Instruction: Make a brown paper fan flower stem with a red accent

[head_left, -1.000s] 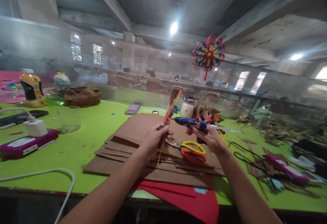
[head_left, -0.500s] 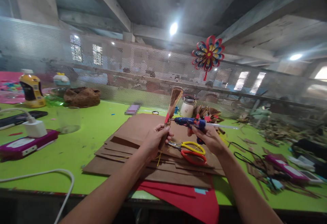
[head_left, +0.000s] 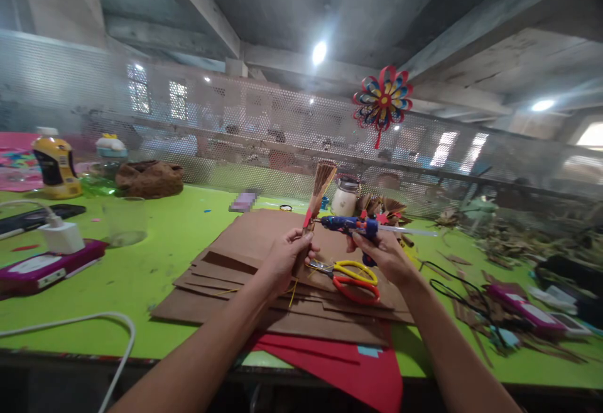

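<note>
Upright in my left hand (head_left: 294,254) is a small broom-like bundle of brown paper (head_left: 324,179), flared at its top, with a red band (head_left: 308,218) round its narrow part. My left fingers pinch its lower end. My right hand (head_left: 384,253) grips a blue glue gun (head_left: 346,224) with a clear glue stick (head_left: 409,231) poking out of its back. The gun's nozzle points left and reaches the bundle near the red band; whether it touches cannot be told. Below the hands, scissors (head_left: 355,280) with yellow and red handles lie on stacked brown paper sheets (head_left: 254,227).
Red paper (head_left: 377,375) sticks out under the stack over the table edge. A white-filled jar (head_left: 345,198) stands behind the gun. Paper scraps, a black cord (head_left: 452,288) and a purple power strip (head_left: 525,311) lie right. At left are a plastic cup (head_left: 125,221) and a yellow bottle (head_left: 56,165).
Both hands, the bundle and the glue gun keep nearly the same place. The whole view has shifted very slightly.
</note>
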A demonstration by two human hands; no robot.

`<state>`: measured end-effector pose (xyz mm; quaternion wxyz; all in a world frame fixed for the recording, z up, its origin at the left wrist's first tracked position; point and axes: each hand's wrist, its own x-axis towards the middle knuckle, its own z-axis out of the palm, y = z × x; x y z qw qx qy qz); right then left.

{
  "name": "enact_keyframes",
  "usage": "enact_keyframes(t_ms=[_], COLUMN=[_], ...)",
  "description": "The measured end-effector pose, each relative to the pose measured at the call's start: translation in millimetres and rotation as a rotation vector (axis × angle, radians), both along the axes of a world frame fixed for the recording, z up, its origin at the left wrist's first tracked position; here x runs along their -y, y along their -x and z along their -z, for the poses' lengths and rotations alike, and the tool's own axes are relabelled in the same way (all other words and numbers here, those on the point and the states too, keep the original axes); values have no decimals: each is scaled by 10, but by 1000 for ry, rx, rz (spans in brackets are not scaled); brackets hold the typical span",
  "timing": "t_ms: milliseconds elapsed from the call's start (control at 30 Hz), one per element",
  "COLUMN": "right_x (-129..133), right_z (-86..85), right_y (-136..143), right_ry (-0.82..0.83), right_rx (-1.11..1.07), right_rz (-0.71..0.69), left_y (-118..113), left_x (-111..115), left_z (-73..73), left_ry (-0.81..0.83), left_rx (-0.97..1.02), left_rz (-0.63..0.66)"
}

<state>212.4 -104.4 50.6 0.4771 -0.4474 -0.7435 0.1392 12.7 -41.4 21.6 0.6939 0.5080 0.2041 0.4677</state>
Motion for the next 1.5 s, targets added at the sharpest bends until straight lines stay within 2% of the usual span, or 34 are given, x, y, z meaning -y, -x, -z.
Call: enact_keyframes(t_ms=[300, 1500], right_x=[33, 3], right_z=[-44, 3], right_y=[34, 36], right_ry=[7, 20], right_rx=[-15, -78], right_rz=[-3, 37], left_y=[-8, 8], left_x=[-4, -2], left_z=[6, 6], left_ry=[-2, 48], left_rx=[9, 32], left_rz=[-5, 46])
